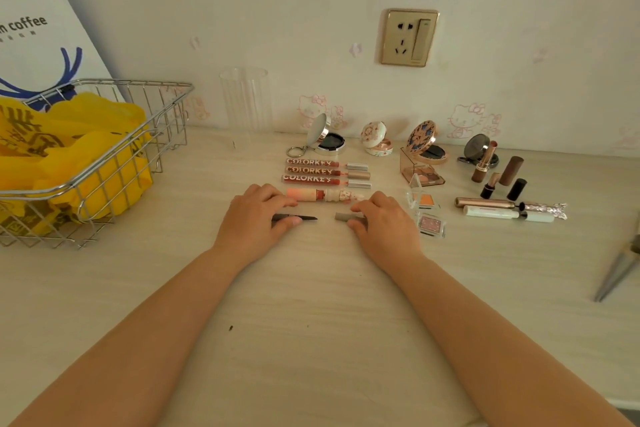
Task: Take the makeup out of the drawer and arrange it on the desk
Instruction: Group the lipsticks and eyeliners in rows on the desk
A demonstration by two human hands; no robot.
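Makeup lies in rows on the pale wooden desk (311,305). My left hand (252,218) pinches a dark pencil (301,218) whose tip points right. My right hand (384,222) holds its grey cap (346,217), a small gap apart from the tip. Just behind them lies a pink lip tube (322,195), then three red Colorkey lip glosses (318,170). Open compacts (325,139) stand along the wall. Eyeshadow palettes (424,177), lipsticks (485,163) and two mascaras (502,208) lie to the right. No drawer is in view.
A wire basket (104,166) with yellow bags fills the left side, a white coffee bag (38,35) behind it. A clear ribbed glass (246,100) stands by the wall. A wall socket (408,36) is above. Grey metal legs (620,270) are at the right edge.
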